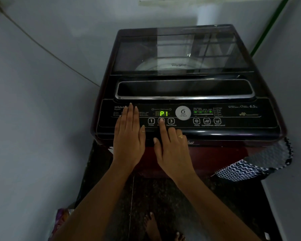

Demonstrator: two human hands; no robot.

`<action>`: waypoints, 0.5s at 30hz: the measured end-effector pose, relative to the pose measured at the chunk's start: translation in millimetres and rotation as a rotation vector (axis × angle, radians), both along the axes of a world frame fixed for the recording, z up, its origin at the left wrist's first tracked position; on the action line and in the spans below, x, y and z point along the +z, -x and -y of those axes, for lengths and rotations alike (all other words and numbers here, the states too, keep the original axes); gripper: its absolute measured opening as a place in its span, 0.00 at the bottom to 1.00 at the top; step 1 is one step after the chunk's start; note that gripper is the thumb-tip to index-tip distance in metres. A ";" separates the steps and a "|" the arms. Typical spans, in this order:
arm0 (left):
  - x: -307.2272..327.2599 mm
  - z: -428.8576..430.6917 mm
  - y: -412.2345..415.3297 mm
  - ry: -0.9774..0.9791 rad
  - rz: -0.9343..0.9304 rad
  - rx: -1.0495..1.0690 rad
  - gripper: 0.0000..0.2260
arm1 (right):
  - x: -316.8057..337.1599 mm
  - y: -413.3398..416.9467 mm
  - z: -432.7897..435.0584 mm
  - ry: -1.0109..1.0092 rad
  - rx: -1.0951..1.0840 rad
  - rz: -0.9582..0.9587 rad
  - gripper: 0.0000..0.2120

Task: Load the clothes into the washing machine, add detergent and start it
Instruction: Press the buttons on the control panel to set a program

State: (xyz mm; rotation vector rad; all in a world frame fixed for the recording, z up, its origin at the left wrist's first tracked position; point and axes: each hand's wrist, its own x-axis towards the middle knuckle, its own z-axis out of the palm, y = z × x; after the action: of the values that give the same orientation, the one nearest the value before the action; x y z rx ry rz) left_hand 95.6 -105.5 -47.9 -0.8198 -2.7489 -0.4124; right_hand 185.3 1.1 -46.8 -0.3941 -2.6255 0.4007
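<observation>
Washing machine (181,87) set in a corner, wall close on the left, slightly more room on the right, where a zigzag cloth (241,171) hangs by its side edge. Glass lid (181,51) down. Display (163,113) lit green, reading P1. Left hand (129,136) flat on the control panel (233,123), fingers straight, gripping nothing. Right hand (172,150) over the panel's front edge, index fingertip (161,120) pressing the middle button between Power and Start/Pause, other fingers bent, nothing held.

Bare forearms reaching forward side by side, left hand (129,141) flat, fingers straight and together, right hand (170,148) with index finger (162,127) extended, other fingers bent, thumb spread left
</observation>
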 end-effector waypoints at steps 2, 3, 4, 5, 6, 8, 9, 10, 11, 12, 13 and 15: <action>0.0 0.4 -0.1 0.001 0.002 -0.001 0.26 | 1.8 0.2 0.5 0.006 -0.001 0.003 0.26; -0.1 0.6 -0.1 0.002 0.003 -0.001 0.26 | 2.6 0.6 0.7 0.008 -0.003 0.007 0.26; -0.1 0.7 -0.2 0.002 0.005 0.001 0.26 | 3.1 0.9 0.7 0.009 -0.005 0.010 0.26; -0.1 0.6 -0.4 0.003 0.008 0.002 0.27 | 3.6 1.1 0.6 0.008 -0.006 0.014 0.26; 0.2 0.4 -0.7 0.005 0.010 0.004 0.27 | 3.8 1.4 0.4 0.007 -0.007 0.018 0.26; 0.6 -0.1 -1.1 0.011 0.011 0.003 0.28 | 4.8 1.8 0.4 0.004 -0.009 0.021 0.27; 0.7 -0.2 -1.3 0.010 0.013 0.003 0.28 | 5.0 1.7 0.5 0.002 -0.011 0.022 0.27; 1.0 -0.4 -1.2 0.008 0.014 0.004 0.28 | 5.4 1.8 0.6 -0.004 -0.013 0.023 0.27; 1.1 -0.2 -1.1 0.006 0.014 0.005 0.29 | 5.6 1.9 0.5 -0.013 -0.016 0.024 0.27; 1.3 -0.3 -1.1 0.005 0.015 0.007 0.29 | 5.6 1.9 0.3 -0.027 -0.022 0.025 0.27; 1.4 -0.3 -1.1 0.006 0.015 0.008 0.29 | 5.5 1.9 0.1 -0.045 -0.029 0.025 0.26; 1.2 -0.2 -1.2 0.007 0.015 0.009 0.28 | 4.5 1.5 0.0 -0.078 -0.044 0.023 0.26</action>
State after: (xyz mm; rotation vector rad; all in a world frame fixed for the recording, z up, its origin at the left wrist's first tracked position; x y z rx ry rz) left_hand 96.8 -105.3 -46.7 -0.8087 -2.7680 -0.4096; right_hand 183.8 1.1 -42.2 -0.4323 -2.6404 0.2803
